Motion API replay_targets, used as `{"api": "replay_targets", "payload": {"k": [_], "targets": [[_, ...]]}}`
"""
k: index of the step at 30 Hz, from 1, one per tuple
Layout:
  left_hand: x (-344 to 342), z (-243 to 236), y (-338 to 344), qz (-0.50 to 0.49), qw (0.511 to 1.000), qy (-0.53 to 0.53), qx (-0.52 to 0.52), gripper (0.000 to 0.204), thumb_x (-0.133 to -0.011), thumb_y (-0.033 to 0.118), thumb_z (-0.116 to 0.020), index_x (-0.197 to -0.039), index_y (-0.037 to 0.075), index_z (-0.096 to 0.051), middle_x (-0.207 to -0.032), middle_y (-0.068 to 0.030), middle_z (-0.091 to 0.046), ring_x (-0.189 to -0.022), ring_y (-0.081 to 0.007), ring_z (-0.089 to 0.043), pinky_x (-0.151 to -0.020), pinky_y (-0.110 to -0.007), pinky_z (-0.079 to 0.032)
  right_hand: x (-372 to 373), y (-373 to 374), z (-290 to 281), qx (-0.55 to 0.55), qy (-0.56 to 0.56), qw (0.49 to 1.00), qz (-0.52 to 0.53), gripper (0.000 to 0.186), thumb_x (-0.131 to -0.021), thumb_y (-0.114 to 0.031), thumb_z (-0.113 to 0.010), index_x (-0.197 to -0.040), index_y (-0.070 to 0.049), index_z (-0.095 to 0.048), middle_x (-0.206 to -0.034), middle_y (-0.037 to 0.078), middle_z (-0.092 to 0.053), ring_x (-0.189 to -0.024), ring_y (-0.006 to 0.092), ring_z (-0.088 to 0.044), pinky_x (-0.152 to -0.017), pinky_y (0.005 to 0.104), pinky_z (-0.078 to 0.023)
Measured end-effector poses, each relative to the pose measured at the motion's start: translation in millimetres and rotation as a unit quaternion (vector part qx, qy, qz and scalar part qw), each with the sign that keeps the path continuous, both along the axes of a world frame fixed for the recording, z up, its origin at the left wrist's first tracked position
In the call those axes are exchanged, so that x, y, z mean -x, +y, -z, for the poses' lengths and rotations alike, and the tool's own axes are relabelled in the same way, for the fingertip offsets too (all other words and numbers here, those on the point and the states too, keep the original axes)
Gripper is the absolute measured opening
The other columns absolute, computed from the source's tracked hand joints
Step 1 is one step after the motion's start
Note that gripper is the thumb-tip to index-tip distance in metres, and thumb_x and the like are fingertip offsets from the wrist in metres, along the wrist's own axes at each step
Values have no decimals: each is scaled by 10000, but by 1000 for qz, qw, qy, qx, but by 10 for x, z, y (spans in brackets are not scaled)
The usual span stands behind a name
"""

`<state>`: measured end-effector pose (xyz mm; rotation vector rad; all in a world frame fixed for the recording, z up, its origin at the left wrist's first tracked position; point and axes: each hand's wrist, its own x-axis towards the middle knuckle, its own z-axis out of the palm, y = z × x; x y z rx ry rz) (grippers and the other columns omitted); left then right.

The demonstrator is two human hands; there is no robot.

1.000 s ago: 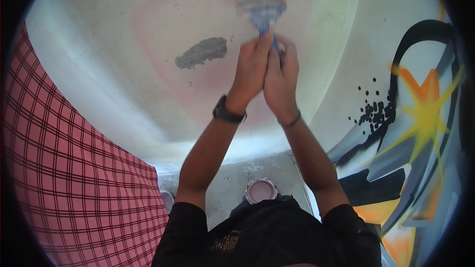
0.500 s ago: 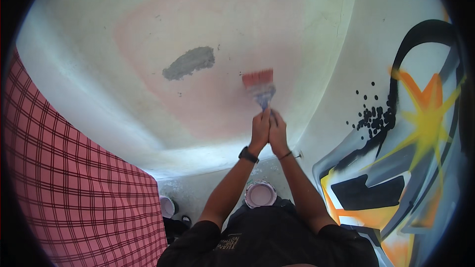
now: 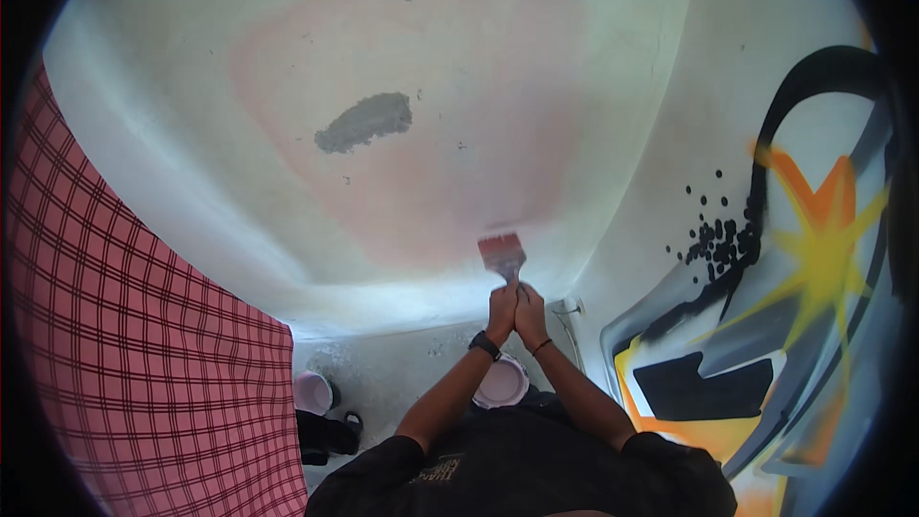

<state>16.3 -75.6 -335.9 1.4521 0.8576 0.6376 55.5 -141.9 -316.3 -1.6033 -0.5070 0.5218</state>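
Note:
Both of my hands are wrapped round the handle of a wide paintbrush [image 3: 502,255], one beside the other. My left hand [image 3: 501,310] has a dark watch on its wrist, and my right hand [image 3: 528,314] a thin dark band. The reddish bristles point away from me, against or close to the lower part of the pale wall [image 3: 402,273]; exact contact cannot be told. A faded pink area [image 3: 450,191] spreads over that wall. Below my hands, between the forearms, stands a bucket [image 3: 501,385] of pale pink paint.
A grey patch [image 3: 366,123] marks the wall. Pink checked cloth [image 3: 144,325] hangs at left. Beside it are a second bucket [image 3: 313,391] and a dark shape with a sandal [image 3: 353,421]. The right wall carries a painted mural [image 3: 814,239]. A cable [image 3: 574,345] runs near the corner.
The paintbrush has come down the wall toward me, with both hands still round its handle. My forearms have drawn back, and the view has shifted slightly.

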Motion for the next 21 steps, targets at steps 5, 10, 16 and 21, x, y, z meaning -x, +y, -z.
{"api": "replay_targets", "payload": {"k": [5,10,16,21], "targets": [[-84,-2071,-93,40,982,-143,-119,400,-1020,280,-474,-771,-19,-566,-674,9,-490,-684,-57,-426,-559,-285,-386,-34,-123,-1915,-136,-131,982,20,344,-1002,-154,-433,-1256,53,-540,-1137,222,-640,-1060,272,-618,-923,349,-460],[-393,-3714,303,43,916,-291,-272,456,-1007,278,-496,-683,-43,-504,-569,-38,-442,-600,-70,-368,-497,-332,-335,-383,289,-3440,-307,-300,903,34,274,-974,-88,-454,-1162,74,-570,-998,231,-650,-920,273,-635,-842,336,-479],[-596,-3806,563,78,922,-326,-196,438,-994,241,-504,-665,-46,-488,-569,-3,-448,-596,-68,-378,-514,-307,-346,-538,590,-3497,-313,-225,922,30,273,-950,-76,-465,-1149,76,-574,-985,212,-661,-902,266,-637,-820,330,-481],[-611,-2719,522,78,954,-274,-89,414,-1006,279,-500,-714,-10,-544,-630,23,-484,-627,-54,-403,-542,-267,-354,-520,506,-2566,-229,-161,960,24,312,-964,-96,-444,-1204,69,-555,-1063,208,-656,-980,281,-629,-871,348,-472]]}}
